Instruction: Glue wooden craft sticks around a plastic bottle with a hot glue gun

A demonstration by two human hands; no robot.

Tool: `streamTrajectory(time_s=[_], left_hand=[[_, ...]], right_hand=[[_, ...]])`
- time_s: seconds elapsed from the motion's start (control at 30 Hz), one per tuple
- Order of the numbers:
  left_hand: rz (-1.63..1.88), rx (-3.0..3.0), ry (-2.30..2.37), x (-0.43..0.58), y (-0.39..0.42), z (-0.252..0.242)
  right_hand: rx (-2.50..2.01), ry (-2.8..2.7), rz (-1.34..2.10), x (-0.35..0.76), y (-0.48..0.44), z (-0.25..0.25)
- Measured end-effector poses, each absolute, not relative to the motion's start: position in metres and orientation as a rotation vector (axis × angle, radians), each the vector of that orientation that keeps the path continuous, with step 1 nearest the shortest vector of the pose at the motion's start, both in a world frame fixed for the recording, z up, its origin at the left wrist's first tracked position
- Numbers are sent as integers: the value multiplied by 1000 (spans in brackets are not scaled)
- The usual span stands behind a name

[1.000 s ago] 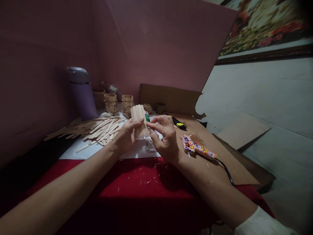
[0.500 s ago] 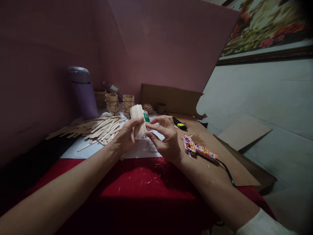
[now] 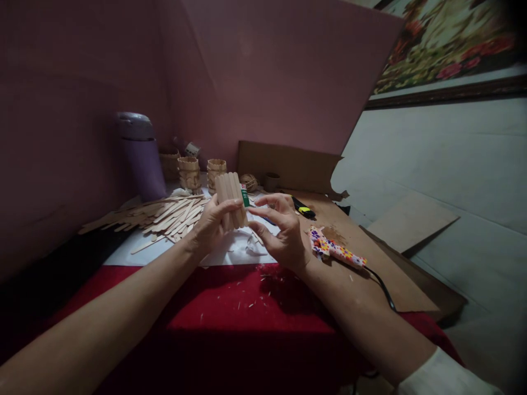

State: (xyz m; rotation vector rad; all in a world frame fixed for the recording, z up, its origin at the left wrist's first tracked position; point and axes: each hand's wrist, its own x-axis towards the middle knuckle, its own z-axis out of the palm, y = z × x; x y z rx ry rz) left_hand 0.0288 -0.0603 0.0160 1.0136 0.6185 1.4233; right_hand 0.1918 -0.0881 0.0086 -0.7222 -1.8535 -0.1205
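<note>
My left hand (image 3: 214, 222) is closed around a row of wooden craft sticks (image 3: 229, 192), its thumb across their front. The sticks stand side by side, nearly upright, tilted slightly left. Past their right edge shows a green-labelled container (image 3: 245, 196), mostly hidden behind them. My right hand (image 3: 282, 230) has its thumb and index fingertips against the right edge of the sticks, the other fingers bent. A white sheet (image 3: 230, 255) lies below, with a small clear scrap (image 3: 254, 247) on it. To the left spreads a pile of loose craft sticks (image 3: 177, 216).
A purple flask (image 3: 142, 164) and carved-looking wooden cups (image 3: 189, 174) stand behind, near a twine ball (image 3: 248, 182). On the cardboard (image 3: 370, 280) at right are a yellow-black cutter (image 3: 303, 207) and a flower-patterned glue gun (image 3: 335, 249) with a cable. Red cloth (image 3: 242, 312) covers the front.
The held sticks have shifted slightly left and up, turning so their row faces me more. More of the white sheet and the clear scrap shows beneath. My right hand stays at their right edge.
</note>
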Motion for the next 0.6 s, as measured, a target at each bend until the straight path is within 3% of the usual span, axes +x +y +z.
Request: streamTrajectory(time_s=[0.2, 0.6], left_hand=[[1585, 1219, 712, 18, -50, 17], [1421, 1361, 991, 20, -44, 1]], right_hand=[[-810, -1700, -108, 199, -76, 6], [-865, -1759, -67, 198, -66, -3]])
